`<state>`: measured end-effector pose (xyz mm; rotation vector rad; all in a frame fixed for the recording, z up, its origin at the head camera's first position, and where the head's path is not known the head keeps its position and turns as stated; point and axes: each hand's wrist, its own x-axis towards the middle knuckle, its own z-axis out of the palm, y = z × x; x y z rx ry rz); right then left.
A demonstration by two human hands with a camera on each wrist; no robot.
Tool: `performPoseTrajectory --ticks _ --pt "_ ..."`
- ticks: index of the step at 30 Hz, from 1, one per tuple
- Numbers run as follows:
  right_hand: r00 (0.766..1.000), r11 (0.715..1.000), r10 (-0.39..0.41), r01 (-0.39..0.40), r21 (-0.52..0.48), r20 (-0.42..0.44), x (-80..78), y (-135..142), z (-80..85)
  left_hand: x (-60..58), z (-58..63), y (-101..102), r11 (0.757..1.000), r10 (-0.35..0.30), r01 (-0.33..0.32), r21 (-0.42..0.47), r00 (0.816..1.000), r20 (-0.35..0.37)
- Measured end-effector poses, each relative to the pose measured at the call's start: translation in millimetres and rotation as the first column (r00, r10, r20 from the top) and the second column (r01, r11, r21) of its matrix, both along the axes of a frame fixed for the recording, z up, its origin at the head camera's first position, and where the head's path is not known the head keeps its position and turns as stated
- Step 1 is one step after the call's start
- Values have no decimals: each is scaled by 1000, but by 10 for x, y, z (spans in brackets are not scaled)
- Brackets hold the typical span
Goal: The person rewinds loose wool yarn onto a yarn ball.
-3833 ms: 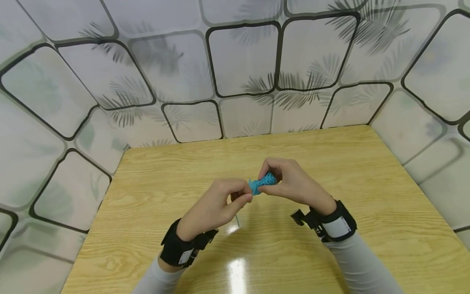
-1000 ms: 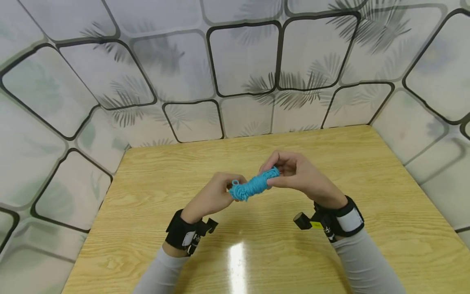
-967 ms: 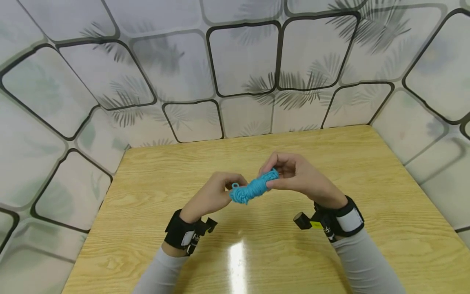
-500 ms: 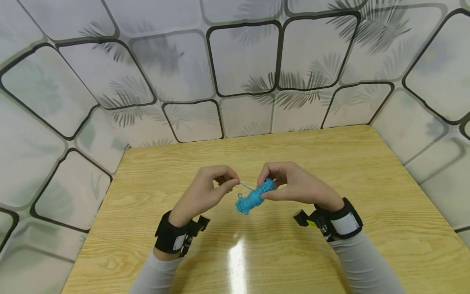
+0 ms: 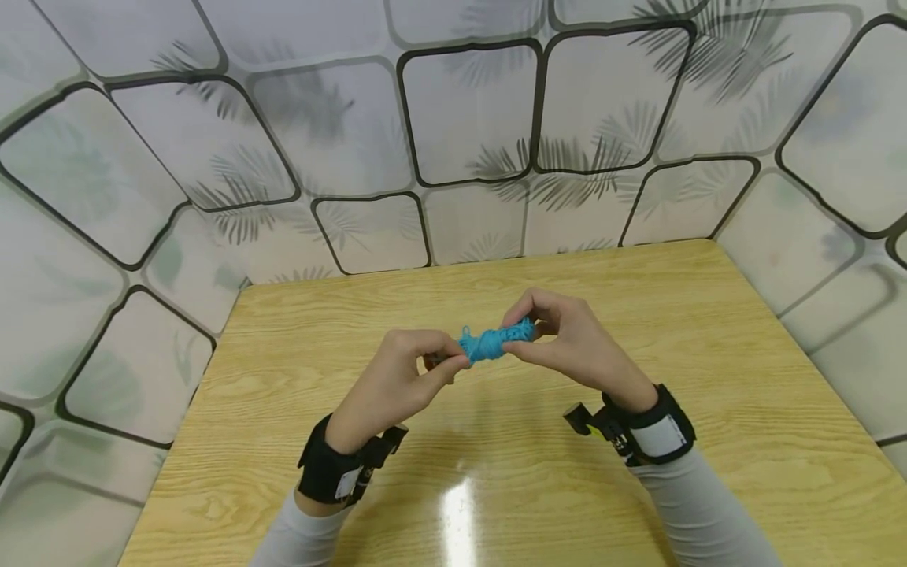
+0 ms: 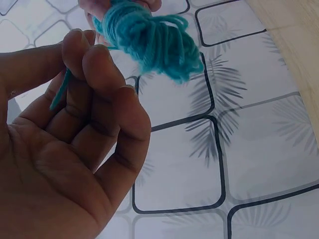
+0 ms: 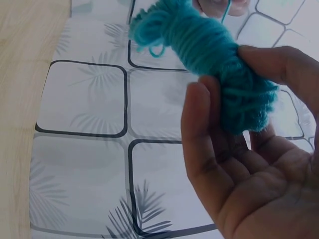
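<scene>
A small bundle of blue yarn [image 5: 489,344], wound tight round its middle with loops at both ends, is held above the table. My right hand [image 5: 567,339] grips its right end between thumb and fingers; the right wrist view shows the looped far end of the yarn bundle [image 7: 199,42] sticking out past the fingertips. My left hand [image 5: 404,374] pinches the loose strand between thumb and fingers, close to the bundle's left end. In the left wrist view a short tail of the strand [image 6: 60,92] hangs below the pinch.
The wooden table [image 5: 319,315] lies under both hands. Patterned wall panels [image 5: 475,118] with black outlines and leaf prints stand at its back and sides. Black camera straps [image 5: 333,472] sit on both wrists.
The left hand, earlier behind the bundle's left end, moved out with the strand drawn taut, then came near the bundle again. The bundle has risen slightly and turned more level in the right hand.
</scene>
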<state>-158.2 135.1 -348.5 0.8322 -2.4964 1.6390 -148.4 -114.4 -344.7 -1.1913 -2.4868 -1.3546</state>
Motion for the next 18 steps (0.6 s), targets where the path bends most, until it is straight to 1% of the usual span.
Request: performPoseTrajectory --ticks 5,8,11,15,16,18 --pt "998 993 -65 65 -97 2 2 -19 5 20 -25 49 1000 -21 21 14 1000 9" --pt "998 982 -60 59 -181 -2 0 -27 -8 18 -61 93 999 -38 37 18 999 30" --pt "1000 959 -23 20 -283 -9 -1 -28 -15 6 -94 130 999 -47 46 16 998 49" --pt "998 913 65 -55 -405 11 2 -15 -7 -24 -113 135 999 -45 44 17 996 74" --pt "996 902 88 -72 -426 19 5 -11 -6 -36 -122 131 999 -44 42 21 996 83" --pt "991 892 131 -104 -439 31 14 -3 -1 -69 -141 119 999 -48 45 30 994 100"
